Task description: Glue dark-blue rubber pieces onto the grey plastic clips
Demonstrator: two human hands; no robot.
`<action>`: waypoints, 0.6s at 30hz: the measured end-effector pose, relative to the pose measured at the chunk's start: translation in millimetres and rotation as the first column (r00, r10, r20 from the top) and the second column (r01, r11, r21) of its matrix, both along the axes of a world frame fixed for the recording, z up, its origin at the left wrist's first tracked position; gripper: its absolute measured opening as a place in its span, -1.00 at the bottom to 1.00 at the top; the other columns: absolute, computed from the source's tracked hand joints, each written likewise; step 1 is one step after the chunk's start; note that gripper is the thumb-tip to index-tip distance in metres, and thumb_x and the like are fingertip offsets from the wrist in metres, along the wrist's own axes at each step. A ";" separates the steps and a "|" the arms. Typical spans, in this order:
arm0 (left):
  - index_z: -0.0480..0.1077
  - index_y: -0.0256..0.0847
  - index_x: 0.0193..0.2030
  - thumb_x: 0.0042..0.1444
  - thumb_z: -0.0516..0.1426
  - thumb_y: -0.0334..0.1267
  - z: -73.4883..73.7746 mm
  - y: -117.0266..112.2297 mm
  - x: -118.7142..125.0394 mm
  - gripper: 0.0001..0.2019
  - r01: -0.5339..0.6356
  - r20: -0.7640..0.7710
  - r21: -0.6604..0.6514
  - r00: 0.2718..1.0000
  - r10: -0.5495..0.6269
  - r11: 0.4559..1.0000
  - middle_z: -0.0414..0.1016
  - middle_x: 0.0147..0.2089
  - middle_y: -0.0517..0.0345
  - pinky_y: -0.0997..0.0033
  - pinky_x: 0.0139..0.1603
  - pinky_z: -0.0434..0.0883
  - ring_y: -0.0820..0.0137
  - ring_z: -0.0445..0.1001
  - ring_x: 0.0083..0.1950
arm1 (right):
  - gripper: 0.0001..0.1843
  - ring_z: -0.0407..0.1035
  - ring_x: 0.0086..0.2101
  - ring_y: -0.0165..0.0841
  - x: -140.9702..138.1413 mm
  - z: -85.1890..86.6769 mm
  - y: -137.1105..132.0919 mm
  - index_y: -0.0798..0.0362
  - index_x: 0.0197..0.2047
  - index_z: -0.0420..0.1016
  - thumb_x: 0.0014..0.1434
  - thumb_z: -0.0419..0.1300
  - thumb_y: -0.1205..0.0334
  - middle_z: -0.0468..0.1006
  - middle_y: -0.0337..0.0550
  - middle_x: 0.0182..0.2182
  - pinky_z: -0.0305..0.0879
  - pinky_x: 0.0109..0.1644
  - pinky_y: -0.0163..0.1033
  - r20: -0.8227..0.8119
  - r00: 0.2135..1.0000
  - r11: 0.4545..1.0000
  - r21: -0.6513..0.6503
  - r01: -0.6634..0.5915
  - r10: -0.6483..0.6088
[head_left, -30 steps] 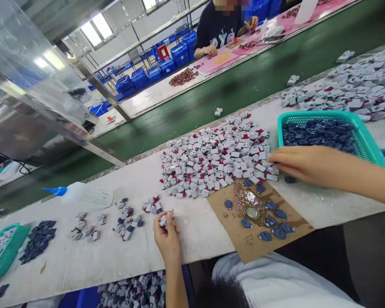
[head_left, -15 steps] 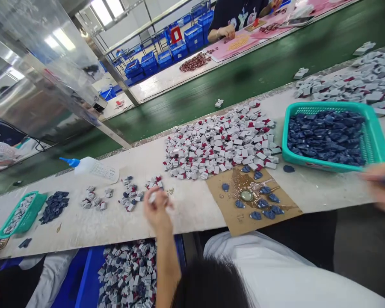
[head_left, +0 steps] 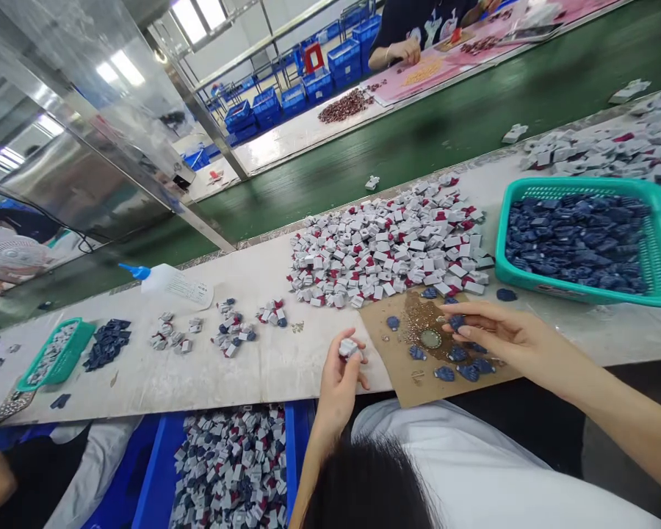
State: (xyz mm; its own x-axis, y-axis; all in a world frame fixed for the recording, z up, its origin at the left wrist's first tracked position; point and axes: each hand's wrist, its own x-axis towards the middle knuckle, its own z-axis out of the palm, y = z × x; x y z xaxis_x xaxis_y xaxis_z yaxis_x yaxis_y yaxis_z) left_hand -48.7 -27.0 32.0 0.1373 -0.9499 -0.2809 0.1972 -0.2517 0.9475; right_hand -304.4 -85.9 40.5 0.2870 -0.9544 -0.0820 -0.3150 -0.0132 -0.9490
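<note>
over cardboard (head_left: 413, 386), fingers (head_left: 456, 322) pinching blue piece (head_left: 457, 320)

Bare tabletop (head_left: 286, 360) between small clusters (head_left: 232, 334) and cardboard (head_left: 413, 386); white-piece pile (head_left: 388, 246) behind.

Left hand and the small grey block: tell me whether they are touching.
Touching. The head view shows the left hand raised over the table edge with its fingers pinched around the small grey block, with no gap between them.
</note>
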 end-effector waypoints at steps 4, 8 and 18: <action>0.36 -0.18 0.06 0.01 0.30 -0.02 -5.9 8.4 1.2 -0.48 -0.068 0.007 0.075 0.998 0.067 0.995 0.42 -0.19 0.07 0.61 -0.55 0.39 0.43 0.38 -0.28 | -0.57 0.51 -0.37 -0.23 -0.9 -7.9 -0.4 -0.03 -0.13 0.58 0.17 0.15 -0.17 0.57 -0.07 -0.29 0.51 -0.37 -0.16 -0.180 0.983 0.994 -0.100 -0.042 0.024; 0.39 -0.15 0.08 0.02 0.31 -0.02 2.2 2.7 -2.7 -0.50 -0.039 -0.005 0.025 0.999 0.040 0.999 0.45 -0.09 0.06 0.56 -0.48 0.47 0.40 0.46 -0.20 | -0.62 0.42 -0.45 -0.26 9.0 -15.8 -7.3 -0.01 -0.15 0.56 0.20 0.10 -0.09 0.58 -0.09 -0.36 0.42 -0.32 -0.10 -0.328 0.943 0.961 -0.237 -0.139 0.056; 0.52 -0.21 -0.05 -0.23 0.46 -0.10 12.8 -0.3 -12.2 -0.44 -0.047 -0.242 0.038 0.969 0.055 0.998 0.60 -0.18 0.05 0.49 -0.36 0.53 0.20 0.63 -0.14 | -0.61 0.49 -0.30 -0.15 17.9 -33.6 -11.7 0.01 -0.17 0.41 0.34 -0.16 0.02 0.58 -0.02 -0.27 0.31 -0.32 -0.13 -0.545 0.835 0.859 -0.391 -0.332 0.076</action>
